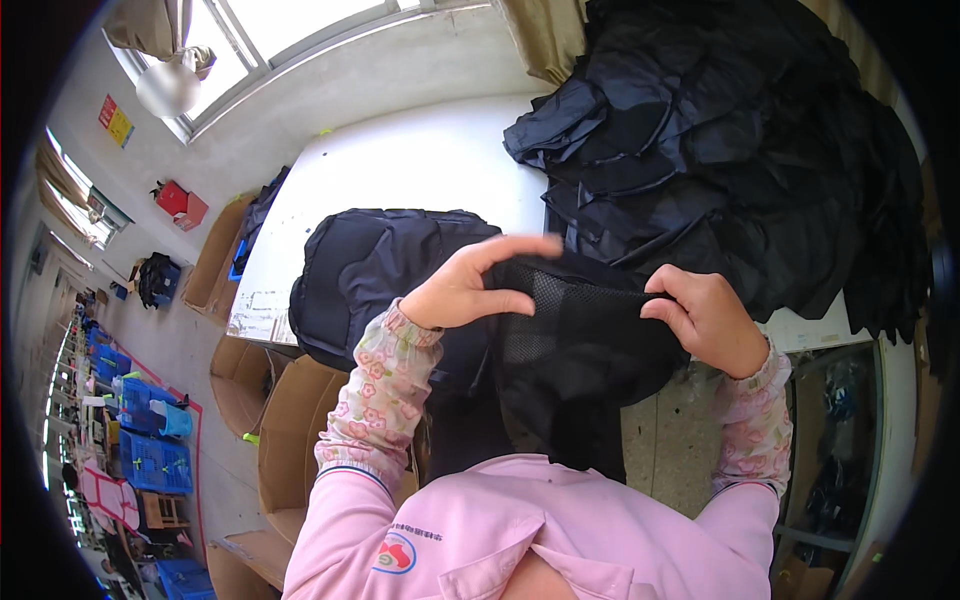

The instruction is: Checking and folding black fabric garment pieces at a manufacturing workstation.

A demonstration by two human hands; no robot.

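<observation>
A soft black bag piece with a mesh panel (533,312) hangs over the table's near edge in front of me. My right hand (702,312) is closed, pinching the piece's top edge between thumb and fingers. At the mesh's left side, my left hand (478,285) has its thumb and fingers spread apart, the fingertips blurred. Whether that hand touches the fabric I cannot tell. Left of it, partly behind my wrist, a black padded backpack (375,262) lies on the white table (420,150).
A large heap of black bag pieces (720,170) covers the table's right side. Open cardboard boxes (300,430) stand by the table's left edge. Farther left are blue crates (155,462) on the floor. A window (290,30) is in the wall behind the table.
</observation>
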